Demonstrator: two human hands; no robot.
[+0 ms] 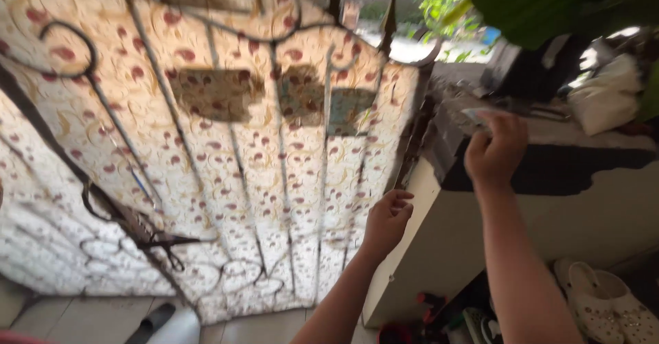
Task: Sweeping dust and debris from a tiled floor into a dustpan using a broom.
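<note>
A wrought-iron gate fills the left and middle of the scene, its dark bars and scrolls backed by a cream sheet patterned with red spots and gold swirls; three darker patches show through the sheet high up. Two spear tips rise from its top edge at the far right of it.

The left hand comes up from the near edge on a raised forearm, just beside the gate's right-hand edge. Its fingers are loosely curled, the thumb apart from them, and it holds nothing; whether the fingertips touch the sheet cannot be told.

Further right, the right hand is lifted higher on an upright forearm, seen from the back, over the top of a low white wall with peeling dark paint. Its fingers are bent together around a small, pale, flat object, blurred and too unclear to name.

Near the floor at the far right lie two pale perforated clogs. A white bag sits on the wall top beyond.
</note>
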